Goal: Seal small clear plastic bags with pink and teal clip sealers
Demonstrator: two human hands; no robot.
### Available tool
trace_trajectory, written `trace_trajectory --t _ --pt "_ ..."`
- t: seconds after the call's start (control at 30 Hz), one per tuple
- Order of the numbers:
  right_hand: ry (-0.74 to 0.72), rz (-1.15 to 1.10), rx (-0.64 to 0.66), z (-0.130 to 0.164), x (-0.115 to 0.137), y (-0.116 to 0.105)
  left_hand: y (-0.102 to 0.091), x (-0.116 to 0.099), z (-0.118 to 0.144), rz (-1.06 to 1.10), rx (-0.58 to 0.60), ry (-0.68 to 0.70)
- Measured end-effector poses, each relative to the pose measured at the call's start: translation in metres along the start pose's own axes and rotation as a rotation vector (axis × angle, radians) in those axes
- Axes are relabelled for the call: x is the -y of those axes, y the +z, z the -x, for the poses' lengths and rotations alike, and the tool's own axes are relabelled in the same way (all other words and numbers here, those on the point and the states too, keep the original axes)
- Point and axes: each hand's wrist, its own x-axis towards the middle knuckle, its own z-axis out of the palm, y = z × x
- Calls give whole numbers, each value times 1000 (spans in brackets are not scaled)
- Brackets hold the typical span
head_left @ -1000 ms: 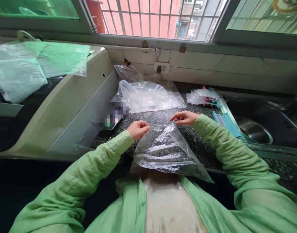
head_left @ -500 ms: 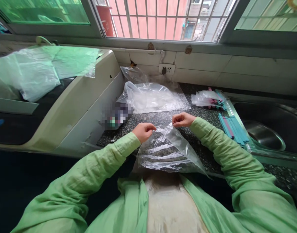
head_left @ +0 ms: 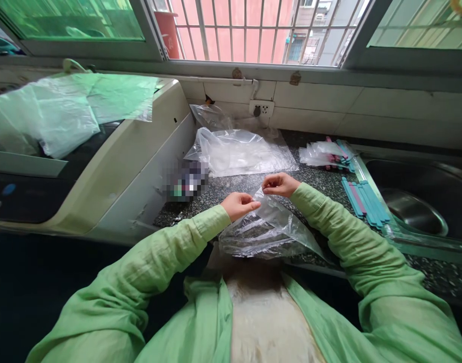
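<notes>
A clear plastic bag [head_left: 268,232] hangs and spreads over the counter's front edge, close to my body. My right hand [head_left: 280,184] pinches its upper corner between thumb and fingers. Just left of that corner, my left hand [head_left: 240,205] has thumb and fingers pressed together at the bag's upper left edge. Behind my hands lies a pile of clear plastic bags [head_left: 242,151] on the speckled counter. To the right are small clear bags [head_left: 321,151] over some teal and pink strips, and a row of loose teal and pink strips [head_left: 365,201].
A beige appliance [head_left: 128,156] with plastic sheets [head_left: 68,111] on top stands at the left. Beside it sits a blurred-out object [head_left: 187,181]. A sink [head_left: 412,201] with a metal bowl is at the right. A wall socket [head_left: 261,108] is below the barred window.
My left hand has moved right, towards my right hand. My right hand has shifted slightly left and up, drawing the bag's corner with it.
</notes>
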Motion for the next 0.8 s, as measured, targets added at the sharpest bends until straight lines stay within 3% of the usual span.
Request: trace_trajectory --t 0.1,0.23,0.33,0.47,0.6,0.8 --pt "-74 153 26 4 5 -4 2 -7 9 -5 32 86" --pt "-223 440 122 10 19 -12 -10 -22 34 -310 -16 439" --pt "-327 558 164 9 36 -12 -20 -33 49 -443 77 600" --pt "-419 610 259 0 56 -1 -25 -41 59 -491 142 713" --pt "-443 693 362 -9 60 10 -27 -46 67 -500 155 784" --pt "-470 658 328 -12 60 8 -33 -49 78 -536 144 810"
